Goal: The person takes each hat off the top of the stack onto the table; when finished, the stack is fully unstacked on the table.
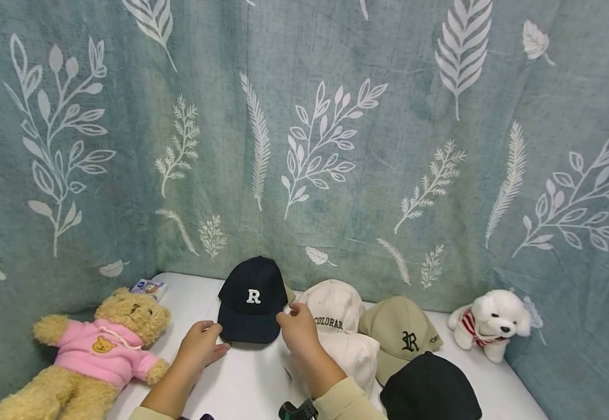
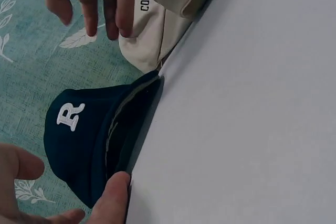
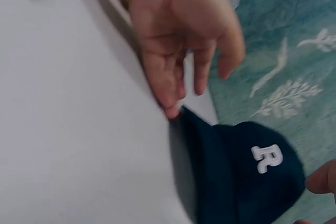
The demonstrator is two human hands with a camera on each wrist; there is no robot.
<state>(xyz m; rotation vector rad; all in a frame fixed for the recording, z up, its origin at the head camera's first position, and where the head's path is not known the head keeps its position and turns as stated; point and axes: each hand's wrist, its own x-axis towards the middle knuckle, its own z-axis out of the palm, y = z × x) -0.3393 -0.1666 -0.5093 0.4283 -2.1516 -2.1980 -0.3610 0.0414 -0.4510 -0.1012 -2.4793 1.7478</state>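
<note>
A navy baseball cap [image 1: 252, 303] with a white letter R stands on the white table, its brim toward me. At the brim's left edge is my left hand [image 1: 199, 347], fingers loosely extended; in the left wrist view one fingertip [image 2: 116, 187] meets the brim's edge. My right hand [image 1: 301, 329] is at the cap's right side with its fingers relaxed. In the right wrist view a fingertip [image 3: 320, 179] lies close against the crown; whether it touches, I cannot tell. Neither hand is seen curled round the cap.
Right of the navy cap lie a cream COLORADO cap [image 1: 333, 294], another cream cap [image 1: 354, 353], a beige cap [image 1: 399, 324] and a black cap [image 1: 433, 388]. A teddy bear [image 1: 100, 350] in pink lies left, beside a small packet [image 1: 149, 288]. A white plush dog [image 1: 493, 326] stands right.
</note>
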